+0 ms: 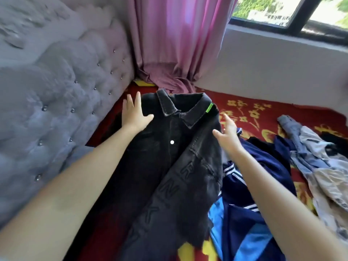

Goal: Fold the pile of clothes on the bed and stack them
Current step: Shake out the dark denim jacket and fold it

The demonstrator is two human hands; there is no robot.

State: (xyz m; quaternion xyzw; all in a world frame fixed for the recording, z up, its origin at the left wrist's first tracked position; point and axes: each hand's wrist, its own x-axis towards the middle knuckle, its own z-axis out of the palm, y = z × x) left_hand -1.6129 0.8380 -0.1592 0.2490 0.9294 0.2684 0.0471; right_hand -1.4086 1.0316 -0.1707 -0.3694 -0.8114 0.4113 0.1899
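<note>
On the bed: red patterned bedspread [250, 113], no folded stack in sight
Black denim jacket [169, 166]: spread collar-up beside the tufted headboard [56, 91], one sleeve already laid across the front
Left hand [134, 114]: open, flat on the shoulder, gripping nothing
Right hand [227, 134]: open, fingers spread at the jacket's edge, holding nothing
Pile of clothes [282, 176]: navy, blue, grey, beige, unfolded
Progress: early, judging by the untouched pile

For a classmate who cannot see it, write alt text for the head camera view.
A black denim collared jacket lies spread on a red patterned bed cover, the left hand flat on its shoulder and the open right hand at its other edge. A loose heap of navy, blue and grey clothes lies to the right.
</note>
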